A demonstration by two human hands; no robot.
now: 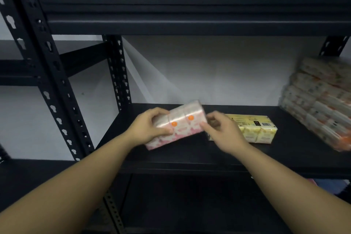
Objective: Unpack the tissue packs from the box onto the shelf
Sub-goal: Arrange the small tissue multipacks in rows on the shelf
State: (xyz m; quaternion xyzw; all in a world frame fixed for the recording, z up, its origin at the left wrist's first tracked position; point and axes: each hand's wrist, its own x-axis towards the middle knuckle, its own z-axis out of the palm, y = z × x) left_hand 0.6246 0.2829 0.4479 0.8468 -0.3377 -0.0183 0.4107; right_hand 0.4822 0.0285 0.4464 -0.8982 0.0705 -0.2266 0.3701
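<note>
A pink-and-white tissue pack (182, 125) with two orange dots is tilted just above the black shelf board (190, 154). My left hand (148, 128) grips its left end, thumb on the front and fingers over the top. My right hand (224, 132) is at the pack's right end, thumb touching its lower corner, fingers loosely curled and slightly blurred. A yellow tissue pack (254, 129) lies flat on the shelf right behind my right hand. The box is out of view.
A tall stack of orange-and-white tissue packs (321, 104) fills the shelf's right end. The upper shelf beam (190, 17) runs overhead. Perforated black uprights (57, 89) stand at the left. A lower shelf level is dark beneath.
</note>
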